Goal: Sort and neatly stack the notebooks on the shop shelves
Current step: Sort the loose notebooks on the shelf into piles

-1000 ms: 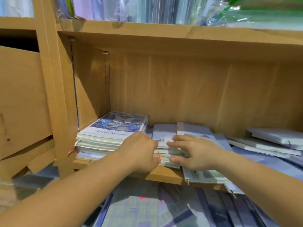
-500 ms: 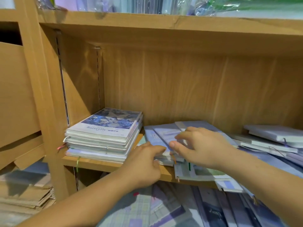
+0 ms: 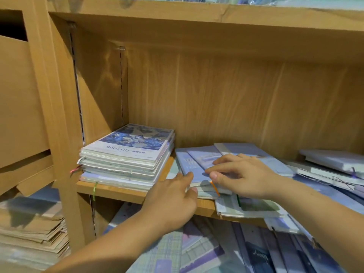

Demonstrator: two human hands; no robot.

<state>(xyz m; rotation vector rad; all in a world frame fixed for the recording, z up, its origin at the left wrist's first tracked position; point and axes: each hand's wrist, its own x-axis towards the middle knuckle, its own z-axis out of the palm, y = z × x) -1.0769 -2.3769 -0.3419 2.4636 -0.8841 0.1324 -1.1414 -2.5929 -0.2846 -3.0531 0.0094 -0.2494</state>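
A tidy stack of notebooks (image 3: 126,166) with a blue "Butterfly" cover on top stands at the left end of the wooden shelf (image 3: 118,192). To its right lies a small, skewed pile of lilac notebooks (image 3: 199,160) with an orange ribbon at its front. My left hand (image 3: 173,200) reaches in from below, and its straight fingertips touch the pile's front left corner. Over the top lilac cover my right hand (image 3: 244,174) lies flat with fingers spread, the thumb near the front edge.
More loose notebooks (image 3: 327,162) lie scattered at the shelf's right, and a pale green one (image 3: 254,209) overhangs the front edge. The shelf below holds several overlapping notebooks (image 3: 199,253). A pile of brown paper (image 3: 31,235) sits low left. The upper shelf board (image 3: 197,14) is close overhead.
My right hand's fingers have flattened out over the top lilac notebook. My left hand has shifted along the pile's front to its left corner. The Butterfly stack has not moved.
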